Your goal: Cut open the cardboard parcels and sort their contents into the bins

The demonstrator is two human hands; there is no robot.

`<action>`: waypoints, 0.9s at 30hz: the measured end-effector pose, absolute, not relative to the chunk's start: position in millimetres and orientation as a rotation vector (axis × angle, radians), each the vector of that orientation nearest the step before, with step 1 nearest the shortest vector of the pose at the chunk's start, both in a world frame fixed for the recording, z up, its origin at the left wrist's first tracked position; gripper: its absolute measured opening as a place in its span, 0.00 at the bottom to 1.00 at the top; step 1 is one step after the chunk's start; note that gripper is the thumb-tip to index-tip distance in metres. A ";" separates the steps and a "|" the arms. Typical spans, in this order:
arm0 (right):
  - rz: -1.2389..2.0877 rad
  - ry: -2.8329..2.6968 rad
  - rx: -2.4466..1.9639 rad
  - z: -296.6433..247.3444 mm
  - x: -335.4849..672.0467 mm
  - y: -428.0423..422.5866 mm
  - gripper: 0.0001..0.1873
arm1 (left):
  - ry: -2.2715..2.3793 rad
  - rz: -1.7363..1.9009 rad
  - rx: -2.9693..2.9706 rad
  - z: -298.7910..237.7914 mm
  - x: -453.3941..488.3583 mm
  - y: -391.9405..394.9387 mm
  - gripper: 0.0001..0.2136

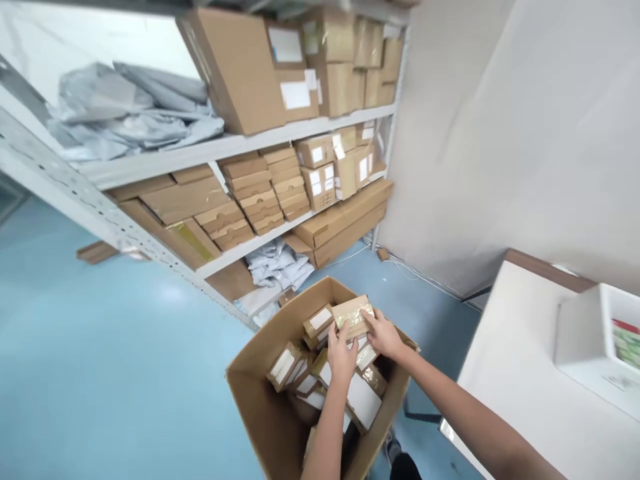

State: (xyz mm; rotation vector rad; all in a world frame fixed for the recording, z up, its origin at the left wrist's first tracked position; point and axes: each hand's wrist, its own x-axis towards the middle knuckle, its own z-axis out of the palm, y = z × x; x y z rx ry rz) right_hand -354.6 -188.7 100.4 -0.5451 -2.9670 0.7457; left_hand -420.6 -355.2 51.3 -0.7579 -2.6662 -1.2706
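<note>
Between my two hands is a small cardboard box [353, 313] with shiny clear tape across its top. My left hand [342, 355] grips its near left side, fingers on the edge. On the right side, my right hand [384, 335] has its fingers curled onto the same box. Both hands are over a large open carton [273, 427]. Inside the carton lie several small parcels with white labels, among them a labelled parcel [283, 366] at the left and a long parcel with a white label [364, 400] under my hands. My forearms hide part of the contents.
Ahead stands a metal shelf [250, 141] stacked with cardboard boxes and grey plastic mailers [130, 107]. To the right is a white table [520, 333] holding a white bin [583, 327]. Blue floor [125, 367] stretches to the left. Cables [420, 277] run along the wall.
</note>
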 end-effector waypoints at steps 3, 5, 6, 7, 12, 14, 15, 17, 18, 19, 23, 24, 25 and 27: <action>0.700 -2.825 -0.699 121.8 -300.0 -179.8 0.43 | -2.627 -1.330 -0.974 84.1 -394.8 -333.9 0.25; 0.662 -2.729 -0.812 129.1 -256.6 -170.5 0.43 | -2.613 -1.380 -1.108 98.5 -368.5 -313.9 0.26; 0.638 -2.680 -0.865 131.4 -232.6 -164.7 0.43 | -2.602 -1.410 -1.182 103.9 -352.2 -302.3 0.27; 0.611 -2.631 -0.914 133.0 -207.0 -158.5 0.42 | -2.588 -1.443 -1.262 108.2 -334.0 -289.9 0.27; 0.460 -2.411 -1.241 131.2 -63.8 -129.2 0.42 | -2.518 -1.607 -1.691 114.9 -222.7 -222.3 0.28; 0.411 -2.328 -1.398 122.3 -4.7 -122.0 0.40 | -2.504 -1.660 -1.852 108.0 -172.3 -194.8 0.29; 0.388 -2.285 -1.467 115.2 24.4 -119.5 0.40 | -2.501 -1.684 -1.928 101.9 -146.2 -181.2 0.29; 0.342 -2.203 -1.581 95.5 80.7 -116.1 0.40 | -2.512 -1.740 -2.043 84.9 -92.4 -154.5 0.28; 0.324 -2.164 -1.629 83.8 107.9 -115.4 0.40 | -2.517 -1.781 -2.082 74.8 -65.1 -141.9 0.27; 0.317 -2.128 -1.680 71.7 134.3 -115.5 0.42 | -2.534 -1.835 -2.097 64.3 -37.7 -130.1 0.27; 0.452 -2.070 -1.868 35.5 233.5 -122.9 0.45 | -2.699 -2.083 -2.211 28.0 65.4 -96.7 0.36; 0.520 -2.062 -1.923 31.8 257.2 -125.2 0.46 | -2.789 -2.079 -2.257 20.9 87.5 -92.1 0.38; 0.593 -2.046 -1.983 30.2 280.5 -126.7 0.46 | -2.923 -2.035 -2.268 14.5 107.2 -89.0 0.41; 0.735 -2.045 -2.014 31.7 324.9 -127.0 0.41 | -3.116 -1.946 -2.284 3.3 136.7 -86.1 0.44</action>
